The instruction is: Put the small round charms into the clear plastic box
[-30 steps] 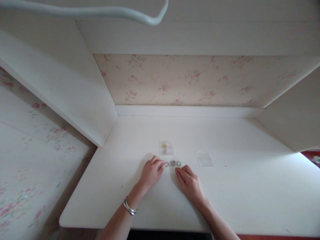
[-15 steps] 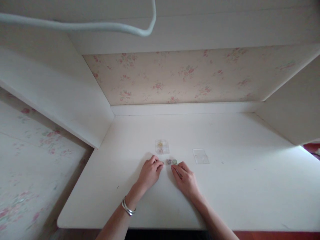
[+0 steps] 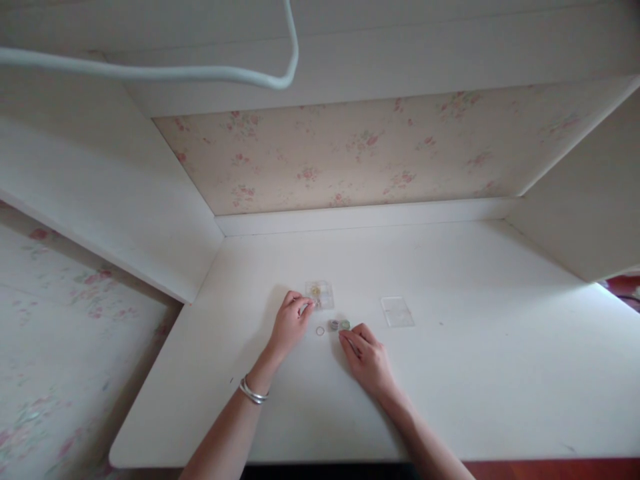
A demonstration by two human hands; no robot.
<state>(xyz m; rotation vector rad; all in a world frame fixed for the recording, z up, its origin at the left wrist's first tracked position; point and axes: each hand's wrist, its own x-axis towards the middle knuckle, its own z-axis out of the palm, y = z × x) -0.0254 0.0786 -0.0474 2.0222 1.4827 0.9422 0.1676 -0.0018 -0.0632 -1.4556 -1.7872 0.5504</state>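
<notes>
My left hand (image 3: pixel 290 323) reaches to a small clear compartment box (image 3: pixel 326 295), its thumb and finger pinched over the near left compartment. Whatever sits between those fingertips is too small to name. Gold-coloured bits (image 3: pixel 315 290) lie in the box. A thin ring (image 3: pixel 320 331) rests on the table just below it. Beside that stand a small grey round piece (image 3: pixel 334 325) and a green round piece (image 3: pixel 345 325), close together. My right hand (image 3: pixel 369 355) rests at their near side with its fingers closed in a pinch; what they hold, if anything, is hidden.
A clear flat lid (image 3: pixel 398 312) lies on the white table (image 3: pixel 475 373) to the right of the box. White panels rise at both sides, with a flowered wall (image 3: pixel 365 153) behind. A white cable (image 3: pixel 200 73) crosses the upper left, near the camera.
My left hand has moved up and left from beside the round pieces to the box. The thin ring now lies loose where its fingers were. My right hand stays nearly in place.
</notes>
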